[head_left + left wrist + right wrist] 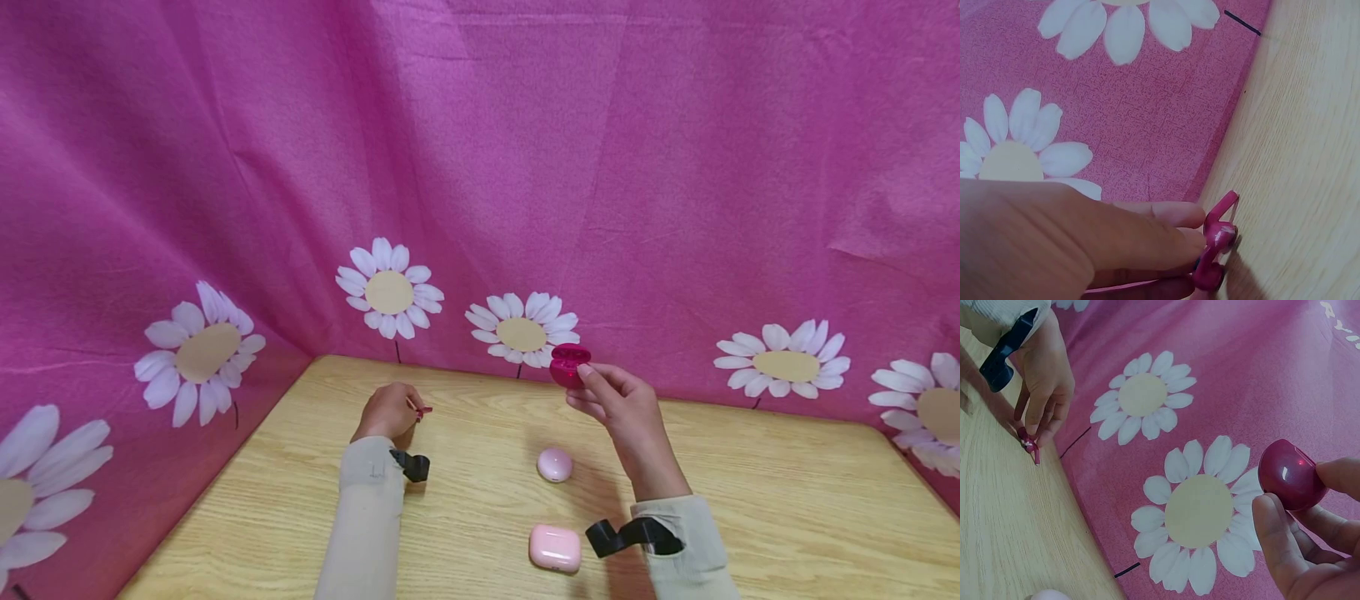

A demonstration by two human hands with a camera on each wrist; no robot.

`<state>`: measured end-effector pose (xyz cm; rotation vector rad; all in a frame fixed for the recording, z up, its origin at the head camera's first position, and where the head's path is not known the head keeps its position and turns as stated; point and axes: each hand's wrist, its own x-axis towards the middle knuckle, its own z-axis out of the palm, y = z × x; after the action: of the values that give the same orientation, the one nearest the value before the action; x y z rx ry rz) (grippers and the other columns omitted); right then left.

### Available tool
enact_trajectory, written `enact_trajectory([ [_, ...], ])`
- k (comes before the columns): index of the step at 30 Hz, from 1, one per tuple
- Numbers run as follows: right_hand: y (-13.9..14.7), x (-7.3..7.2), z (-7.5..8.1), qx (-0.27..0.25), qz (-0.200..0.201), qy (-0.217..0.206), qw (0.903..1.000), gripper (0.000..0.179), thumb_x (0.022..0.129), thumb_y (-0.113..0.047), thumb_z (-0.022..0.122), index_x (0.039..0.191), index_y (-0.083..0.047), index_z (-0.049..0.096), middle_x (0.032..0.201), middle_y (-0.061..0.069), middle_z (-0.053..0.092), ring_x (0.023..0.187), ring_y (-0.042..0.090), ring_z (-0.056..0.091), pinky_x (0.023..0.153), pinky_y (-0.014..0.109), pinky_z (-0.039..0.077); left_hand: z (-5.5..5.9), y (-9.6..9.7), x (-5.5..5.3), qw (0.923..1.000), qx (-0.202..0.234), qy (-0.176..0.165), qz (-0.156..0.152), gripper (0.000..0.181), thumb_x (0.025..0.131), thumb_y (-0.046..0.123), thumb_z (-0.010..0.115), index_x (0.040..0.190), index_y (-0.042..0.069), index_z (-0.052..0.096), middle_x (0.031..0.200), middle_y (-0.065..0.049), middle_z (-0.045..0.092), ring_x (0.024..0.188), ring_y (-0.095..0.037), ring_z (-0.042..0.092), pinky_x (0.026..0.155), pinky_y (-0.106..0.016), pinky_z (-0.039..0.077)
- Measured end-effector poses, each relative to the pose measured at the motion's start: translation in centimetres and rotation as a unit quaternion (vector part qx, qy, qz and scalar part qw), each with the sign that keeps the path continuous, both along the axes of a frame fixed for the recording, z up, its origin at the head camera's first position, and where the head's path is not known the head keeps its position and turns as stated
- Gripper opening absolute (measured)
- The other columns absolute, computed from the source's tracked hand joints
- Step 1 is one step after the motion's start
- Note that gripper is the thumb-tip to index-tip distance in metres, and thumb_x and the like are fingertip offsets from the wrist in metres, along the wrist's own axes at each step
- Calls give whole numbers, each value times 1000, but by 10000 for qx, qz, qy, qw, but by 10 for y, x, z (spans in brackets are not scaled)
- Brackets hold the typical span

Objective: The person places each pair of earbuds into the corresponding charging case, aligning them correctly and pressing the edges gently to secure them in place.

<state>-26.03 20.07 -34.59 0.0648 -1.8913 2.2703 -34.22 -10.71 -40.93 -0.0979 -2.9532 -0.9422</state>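
Observation:
My left hand (pixel 386 412) is low over the left part of the table and pinches a pair of magenta earbuds (pixel 1221 236) between thumb and fingertips. Their stems stick out past the fingers, close to the wood. Raised above the table's far side, my right hand (pixel 621 410) grips a small round magenta earbud case (pixel 564 372) by its side. Its lid stands up, and the inside faces me in the head view. From the right wrist view only the glossy rounded outside of the case shows.
A round pale-pink case (pixel 555 464) lies on the wooden table (pixel 472 500) below the right hand. Nearer to me is a closed pink rectangular earbud case (pixel 555 548). A magenta cloth with daisies (pixel 521 335) hangs along the table's back and left edges.

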Motion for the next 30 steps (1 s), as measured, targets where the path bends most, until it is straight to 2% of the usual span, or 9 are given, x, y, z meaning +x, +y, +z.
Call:
enact_trajectory([
  [4,0,0,0,13,-1,-34,10000,40,92,-24,66,115,8,58,93,2,71,79,15,68,82,33,55,-1,-1,1,10000,-15,-39,45,13,79,-3,69,87,8,71,79,-3,64,78,-22,58,71,-36,47],
  [10,0,1,0,44,-4,-69,10000,42,92,-25,67,117,9,57,93,2,71,79,15,69,82,33,55,1,-3,3,9996,-24,-203,185,13,77,-5,63,83,7,66,86,-7,63,79,-24,54,73,-36,45],
  [20,1,1,1,57,2,-58,10000,43,93,-24,66,118,10,56,95,3,70,80,16,69,82,33,55,1,-4,3,9994,-18,-314,108,12,79,-3,68,80,8,69,83,-4,64,78,-21,55,74,-36,47],
  [24,0,0,0,16,21,-38,10000,41,93,-23,66,116,10,57,94,3,70,79,15,69,82,33,55,1,-5,3,9994,-57,-347,40,13,76,-4,68,79,8,69,80,-3,64,76,-21,55,69,-33,46],
  [30,0,0,0,4,16,-29,10000,41,93,-22,66,116,10,57,94,3,70,79,15,69,82,34,55,0,-5,4,9977,83,-668,21,23,68,-12,66,80,7,67,76,-4,61,71,-22,53,55,-29,42],
])
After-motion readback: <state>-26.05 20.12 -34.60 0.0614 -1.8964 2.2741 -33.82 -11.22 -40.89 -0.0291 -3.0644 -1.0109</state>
